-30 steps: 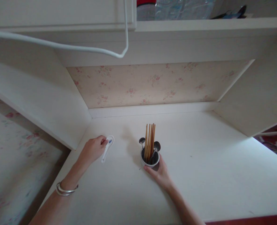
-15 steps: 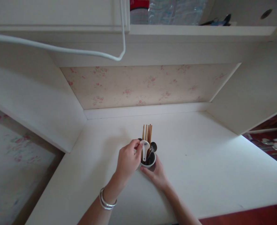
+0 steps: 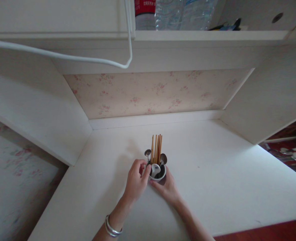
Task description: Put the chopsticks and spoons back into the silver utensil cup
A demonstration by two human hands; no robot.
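Observation:
A small cup [image 3: 160, 179] with a pale rim stands on the white surface. My right hand [image 3: 169, 189] is wrapped round its right side, thumb at the front. At the left rim is my left hand [image 3: 136, 179], its fingers curled and thumb against the cup; the fingertips are partly hidden. Inside, a white spoon [image 3: 156, 170] leans with its bowl showing near the rim. Several wooden chopsticks [image 3: 157, 149] stand upright behind it. One metal spoon [image 3: 148, 153] sticks out at the left, another metal spoon [image 3: 164, 158] at the right.
The white surface [image 3: 213, 180] runs between two side panels to a flowered back wall [image 3: 158, 93]. Overhead hangs a bent white rod [image 3: 87, 59]. An upper shelf [image 3: 213, 35] holds wrapped bottles [image 3: 183, 15].
My left hand has come down from above the cup and let go of the white spoon, which now sits lower, inside it. My right hand stays on the cup.

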